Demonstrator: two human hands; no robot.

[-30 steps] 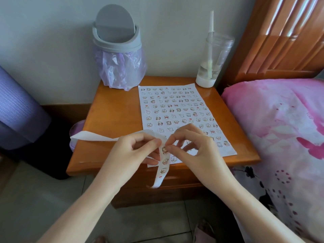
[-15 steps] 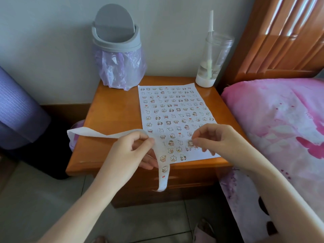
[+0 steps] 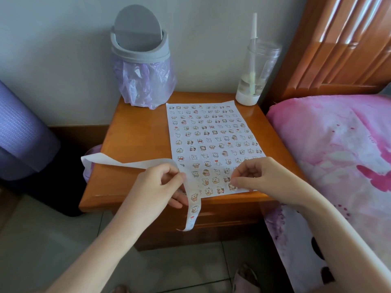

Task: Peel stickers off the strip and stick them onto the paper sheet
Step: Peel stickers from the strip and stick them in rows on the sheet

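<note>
The strip [image 3: 193,203] is a long white paper band held at the front edge of the tabletop [image 3: 137,134]. Its lower end hangs down past the tabletop edge in front of the drawer and carries a few small cartoon stickers; its bare upper length runs left from the hand and ends past the left edge of the tabletop. The left hand [image 3: 160,187] holds the strip, with the thumb and fingers [image 3: 181,176] pressed together on it at the bend. The paper sheet [image 3: 211,140] lies flat on the right half of the tabletop, covered with rows of small stickers from its far edge to its near edge. The right hand [image 3: 260,174] rests over the near right corner of the sheet, fingers curled, with the thumb and forefinger tips closed together and touching the sheet at a sticker [image 3: 231,187] in the near row. Whether that sticker is pinched or already flat on the sheet cannot be determined. At the far left corner of the tabletop stands a grey bin [image 3: 140,51] with a swing lid and a pale purple bag liner; its contents are hidden. At the far right corner stands a clear cup [image 3: 257,68] holding a small amount of liquid and a straw [image 3: 254,26]. A bed with a pink cover [image 3: 338,149] is just beside the tabletop on the right.
</note>
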